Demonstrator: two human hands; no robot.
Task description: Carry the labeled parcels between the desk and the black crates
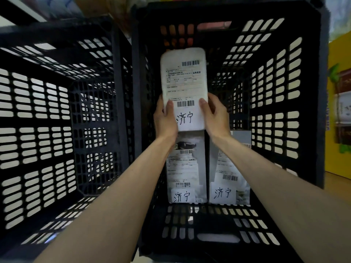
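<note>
A white parcel (183, 80) with barcodes and a handwritten label is held inside the right black crate (277, 103). My left hand (164, 120) grips its lower left edge, thumb on its face. My right hand (215, 116) grips its lower right edge the same way. Below my hands, two more labeled parcels lie side by side on the crate's floor: a grey one (185, 168) on the left and a white one (228, 179) on the right. The held parcel's far end reaches toward the back wall.
A second black crate (47, 114) stands directly to the left, with nothing visible inside. The two crates' walls meet at a dark divider (125, 103). A yellow wall with pictures (340, 103) lies to the right.
</note>
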